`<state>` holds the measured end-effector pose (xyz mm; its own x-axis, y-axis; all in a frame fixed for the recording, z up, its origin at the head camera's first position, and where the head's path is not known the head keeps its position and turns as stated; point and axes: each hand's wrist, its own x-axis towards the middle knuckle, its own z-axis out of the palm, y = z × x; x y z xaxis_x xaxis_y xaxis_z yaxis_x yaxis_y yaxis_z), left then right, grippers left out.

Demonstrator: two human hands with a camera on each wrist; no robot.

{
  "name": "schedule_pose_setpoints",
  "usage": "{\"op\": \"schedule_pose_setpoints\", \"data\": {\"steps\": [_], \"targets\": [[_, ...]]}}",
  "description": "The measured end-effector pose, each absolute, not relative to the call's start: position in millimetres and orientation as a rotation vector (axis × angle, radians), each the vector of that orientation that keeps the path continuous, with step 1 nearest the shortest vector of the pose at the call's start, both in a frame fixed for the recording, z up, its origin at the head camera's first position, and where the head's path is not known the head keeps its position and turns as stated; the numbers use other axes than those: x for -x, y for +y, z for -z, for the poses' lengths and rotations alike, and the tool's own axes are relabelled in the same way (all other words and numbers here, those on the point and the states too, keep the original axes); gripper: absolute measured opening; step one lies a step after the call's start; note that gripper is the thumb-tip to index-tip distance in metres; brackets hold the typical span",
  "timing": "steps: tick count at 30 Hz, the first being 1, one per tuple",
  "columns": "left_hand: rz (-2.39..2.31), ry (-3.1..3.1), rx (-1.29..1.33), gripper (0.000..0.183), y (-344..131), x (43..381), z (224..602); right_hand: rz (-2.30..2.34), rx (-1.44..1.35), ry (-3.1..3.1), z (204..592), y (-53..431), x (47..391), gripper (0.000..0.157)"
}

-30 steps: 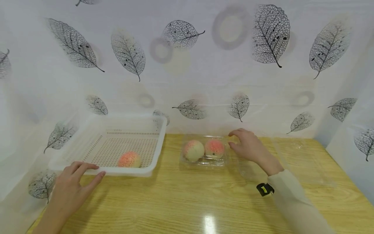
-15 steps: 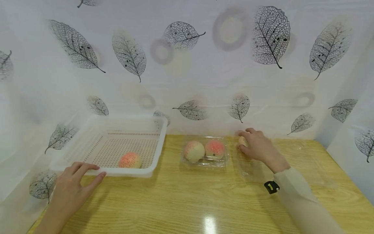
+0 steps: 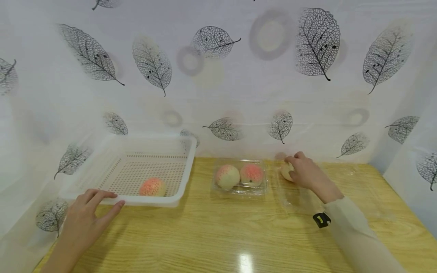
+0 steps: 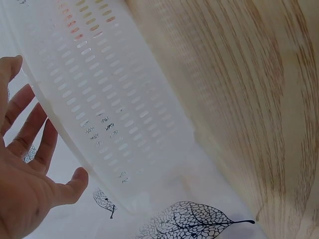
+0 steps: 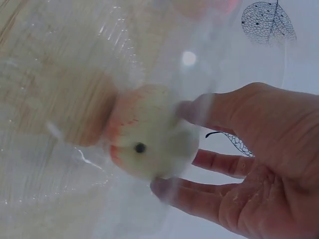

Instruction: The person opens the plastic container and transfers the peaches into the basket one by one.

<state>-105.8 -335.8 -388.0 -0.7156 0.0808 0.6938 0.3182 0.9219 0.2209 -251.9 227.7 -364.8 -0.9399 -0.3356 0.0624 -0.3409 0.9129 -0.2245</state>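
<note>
In the head view, my left hand (image 3: 85, 216) is at the near-left corner of a white perforated plastic basket (image 3: 186, 172), its relaxed fingers touching the rim. One peach (image 3: 152, 187) lies inside the basket near its front wall. My right hand (image 3: 308, 175) holds a pale peach (image 3: 287, 171) at the left end of a clear plastic container (image 3: 297, 204). Through that container's wall, the right wrist view shows the peach (image 5: 149, 132) with thumb and fingers around it. Between the hands, two peaches (image 3: 227, 177) sit in another clear plastic container (image 3: 240, 192).
Further clear plastic (image 3: 362, 193) lies on the right side of the wooden table (image 3: 205, 235); its outline is faint. A white leaf-printed sheet (image 3: 218, 83) stands behind the table and at both sides.
My right hand has moved to the right, away from the middle container, and a peach has come into sight in its fingers, lowered into the right container. The left hand stays put.
</note>
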Motion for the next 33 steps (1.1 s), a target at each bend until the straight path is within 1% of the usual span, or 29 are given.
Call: {"op": "schedule_pose_setpoints", "data": {"steps": [5, 7, 9, 12, 15, 24, 28, 31, 33], "targets": [[0.434, -2.351, 0.272, 0.033, -335.2, 105.6, 388.1, -0.381, -0.472, -3.161, 357.5, 230.3, 250.2, 0.066], [0.438, -2.353, 0.270, 0.033, -334.9, 105.5, 388.2, -0.372, -0.443, -3.200, 354.8, 231.1, 247.8, 0.070], [0.436, -2.354, 0.274, 0.033, -334.6, 105.7, 388.0, -0.359, -0.427, -3.222, 353.9, 233.3, 245.3, 0.069], [0.433, -2.357, 0.275, 0.032, -334.3, 105.7, 387.9, -0.366, -0.431, -3.237, 355.3, 237.7, 241.7, 0.063], [0.425, -2.358, 0.277, 0.033, -334.5, 105.2, 387.6, -0.392, -0.460, -3.229, 358.9, 242.2, 241.3, 0.063], [0.315, -2.398, 0.328, 0.031, -337.6, 105.9, 386.2, -0.513, -0.516, -3.234, 362.7, 247.3, 240.7, 0.070], [0.282, -2.441, 0.303, 0.030, -337.2, 104.6, 385.7, -0.537, -0.528, -3.220, 363.8, 248.5, 239.0, 0.079], [0.268, -2.448, 0.299, 0.029, -336.3, 103.5, 384.4, -0.530, -0.556, -3.196, 365.5, 250.2, 238.4, 0.080], [0.264, -2.439, 0.310, 0.029, -336.0, 103.3, 383.7, -0.515, -0.574, -3.180, 366.7, 250.7, 238.2, 0.074]]}}
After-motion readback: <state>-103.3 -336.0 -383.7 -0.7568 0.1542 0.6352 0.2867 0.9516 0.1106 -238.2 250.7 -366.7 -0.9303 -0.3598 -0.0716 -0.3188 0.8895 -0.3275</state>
